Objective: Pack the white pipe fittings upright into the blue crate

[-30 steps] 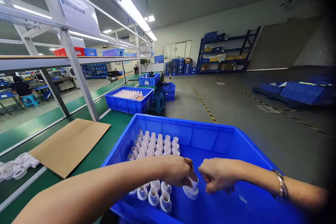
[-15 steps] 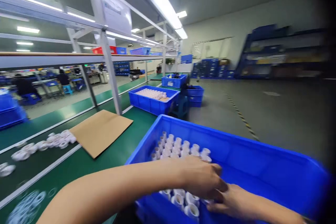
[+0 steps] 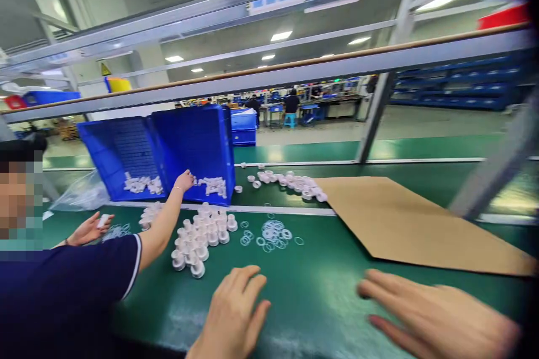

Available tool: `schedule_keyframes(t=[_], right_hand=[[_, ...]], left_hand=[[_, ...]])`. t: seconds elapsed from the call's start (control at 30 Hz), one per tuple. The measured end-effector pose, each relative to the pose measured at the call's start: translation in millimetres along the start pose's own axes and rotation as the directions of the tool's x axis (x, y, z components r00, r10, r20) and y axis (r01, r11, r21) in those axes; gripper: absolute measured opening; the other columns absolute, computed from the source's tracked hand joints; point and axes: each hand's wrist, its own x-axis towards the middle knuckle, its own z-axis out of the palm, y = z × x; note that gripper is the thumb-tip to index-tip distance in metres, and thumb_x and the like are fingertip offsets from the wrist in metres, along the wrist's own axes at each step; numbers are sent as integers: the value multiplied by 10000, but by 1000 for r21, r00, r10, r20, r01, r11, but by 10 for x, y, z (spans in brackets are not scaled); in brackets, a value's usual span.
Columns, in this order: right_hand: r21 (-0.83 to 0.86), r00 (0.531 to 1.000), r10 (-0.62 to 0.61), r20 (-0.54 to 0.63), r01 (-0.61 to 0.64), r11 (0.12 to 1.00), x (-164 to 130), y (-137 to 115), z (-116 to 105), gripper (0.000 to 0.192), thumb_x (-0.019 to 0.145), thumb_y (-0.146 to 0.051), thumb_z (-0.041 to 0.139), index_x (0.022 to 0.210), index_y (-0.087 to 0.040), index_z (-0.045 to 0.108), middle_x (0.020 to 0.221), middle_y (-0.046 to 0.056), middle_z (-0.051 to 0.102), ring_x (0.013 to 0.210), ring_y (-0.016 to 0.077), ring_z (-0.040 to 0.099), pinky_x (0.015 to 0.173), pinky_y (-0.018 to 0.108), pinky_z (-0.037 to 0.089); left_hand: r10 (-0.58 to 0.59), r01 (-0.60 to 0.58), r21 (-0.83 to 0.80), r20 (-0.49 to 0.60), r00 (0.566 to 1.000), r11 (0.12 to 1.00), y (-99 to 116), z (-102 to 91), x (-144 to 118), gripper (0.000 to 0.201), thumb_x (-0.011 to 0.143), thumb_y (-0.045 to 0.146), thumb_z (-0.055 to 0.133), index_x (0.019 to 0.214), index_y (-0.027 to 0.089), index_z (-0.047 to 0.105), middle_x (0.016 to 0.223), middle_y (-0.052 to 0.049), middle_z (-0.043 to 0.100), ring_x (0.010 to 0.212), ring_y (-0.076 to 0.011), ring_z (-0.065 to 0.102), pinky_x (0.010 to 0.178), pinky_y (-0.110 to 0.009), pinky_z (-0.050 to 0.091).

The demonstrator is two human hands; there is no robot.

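Judge standing white fittings (image 3: 213, 235) done, loose pale rings (image 3: 273, 231) and white collars (image 3: 297, 184) pending on bench (image 3: 311, 297). See nothing in left hand (image 3: 236, 309) or right hand (image 3: 433, 308), both spread wide.

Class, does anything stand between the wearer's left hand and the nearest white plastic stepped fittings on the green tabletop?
Nothing visible does: only green tabletop shows between the left hand and the white plastic stepped fittings. The co-worker's forearm lies to their left in the picture, outside that gap.
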Motion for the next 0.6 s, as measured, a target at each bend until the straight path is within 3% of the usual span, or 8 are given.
schedule_keyframes(t=[0.07,0.13,0.27,0.4,0.53,0.6], right_hand=[[-74,965,-137,222,157,985,640,-398,23,334,970,-407,431,1149,-207,630,1174,145,598,915,304,642,721,496,559],[-58,902,-251,350,289,956,1239,-835,126,327,954,-320,471,1230,-176,575,1290,147,526,1019,308,619,795,515,557],[83,864,-431,259,425,902,2113,-1396,520,430,940,-349,522,1349,-220,495,1470,138,345,1125,308,580,885,507,529],[122,853,-448,267,431,894,2516,-1517,852,474,912,-364,568,1363,-236,497,1438,155,358,1175,349,542,875,514,523],[103,858,-404,316,393,914,2659,-1523,1008,471,899,-337,581,1337,-181,509,1315,164,441,1026,312,606,842,469,536],[61,862,-401,310,403,913,2696,-1517,1084,431,901,-320,578,1302,-166,539,1267,173,459,1034,305,595,846,432,530]], left_hand=[[-163,178,226,-84,983,958,-435,-145,-329,343,952,182,457,1294,205,454,1283,-73,537,1147,-189,552,897,-361,535],[-248,303,397,-186,951,866,-797,-238,-573,330,978,216,422,1300,176,479,1294,-91,532,1152,-202,557,877,-362,549],[-349,461,512,-304,886,725,-1288,-172,-826,356,993,240,375,1273,128,564,1323,-125,506,1077,-233,591,791,-369,575],[-472,540,473,-265,841,696,-1504,45,-869,408,971,200,405,1339,192,582,1358,-148,448,1080,-241,593,821,-375,561],[-586,615,351,-198,786,706,-1573,143,-820,406,972,214,413,1335,198,594,1324,-162,425,1117,-257,570,847,-379,547],[-584,614,316,-196,788,723,-1613,158,-806,399,979,225,402,1319,164,602,1282,-169,426,1107,-266,567,821,-368,549]])
